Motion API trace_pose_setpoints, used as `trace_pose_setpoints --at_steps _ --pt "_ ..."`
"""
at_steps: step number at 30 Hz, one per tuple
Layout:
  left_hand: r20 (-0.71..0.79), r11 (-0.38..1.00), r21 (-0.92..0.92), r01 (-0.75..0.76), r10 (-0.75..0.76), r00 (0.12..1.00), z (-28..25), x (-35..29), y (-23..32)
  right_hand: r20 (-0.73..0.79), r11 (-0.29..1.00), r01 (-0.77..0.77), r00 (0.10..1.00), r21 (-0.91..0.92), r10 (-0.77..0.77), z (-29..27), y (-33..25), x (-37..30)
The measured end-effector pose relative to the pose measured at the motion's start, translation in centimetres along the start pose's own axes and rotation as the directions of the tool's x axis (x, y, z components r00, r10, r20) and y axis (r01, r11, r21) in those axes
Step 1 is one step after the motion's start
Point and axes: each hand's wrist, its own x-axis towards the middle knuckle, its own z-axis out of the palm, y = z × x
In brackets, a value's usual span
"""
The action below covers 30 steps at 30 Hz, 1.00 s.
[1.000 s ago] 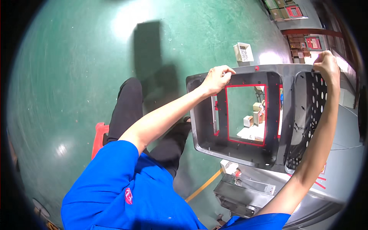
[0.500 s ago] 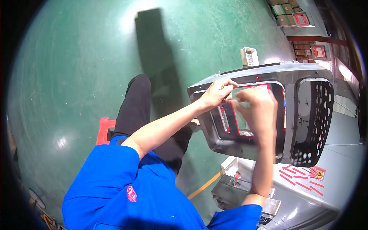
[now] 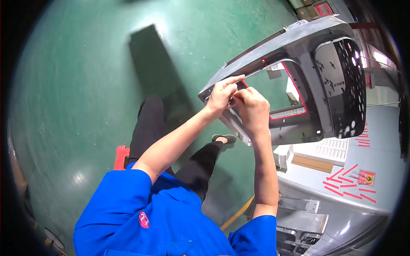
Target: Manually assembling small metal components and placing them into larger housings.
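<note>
My left hand is in front of a large dark panel with rectangular openings. Its index finger reaches out along the panel's edge strip while the other fingers curl around small dark items, too small to name. Against it, my right hand is closed in a pinch near the left palm; what the fingertips hold is hidden. A red strip lines the panel's middle opening, partly covered by my hands. To the right, the panel has a perforated black section.
Red strips lie scattered on a grey surface below the panel, near a red and yellow label. Next to them are a white slotted tray and metal brackets. A red stool shows beside my leg.
My right hand has come left from over the opening to meet my left hand. In the view, the panel sits higher and more tilted.
</note>
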Motion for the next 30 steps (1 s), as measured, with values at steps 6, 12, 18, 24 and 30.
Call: trace_pose_setpoints --at_steps 6,12,18,24,30 --pt "-0.043 0.998 0.039 -0.053 0.055 0.998 1.3 -1.1 -2.6 0.010 0.982 -0.048 0.999 0.181 0.047 -0.9 1.3 -2.6" --pt "-0.007 0.984 0.137 -0.111 0.113 0.994 1.8 -2.4 -3.2 0.051 0.466 -0.134 0.981 0.875 0.187 -7.5 3.7 -4.3" --pt "-0.005 0.972 0.196 -0.127 0.131 0.991 2.2 -3.7 -3.9 -0.478 0.516 0.255 0.800 0.818 0.363 -8.1 6.6 -3.8" --pt "-0.027 0.958 0.262 -0.113 0.124 0.992 2.4 -6.3 -4.3 -0.844 0.945 0.070 0.474 0.320 0.250 -6.6 7.9 -1.6" --pt "0.014 0.958 0.262 -0.116 0.116 0.993 2.5 -7.9 -3.6 -0.867 0.930 0.092 0.404 0.357 0.293 -5.6 7.4 -0.1"
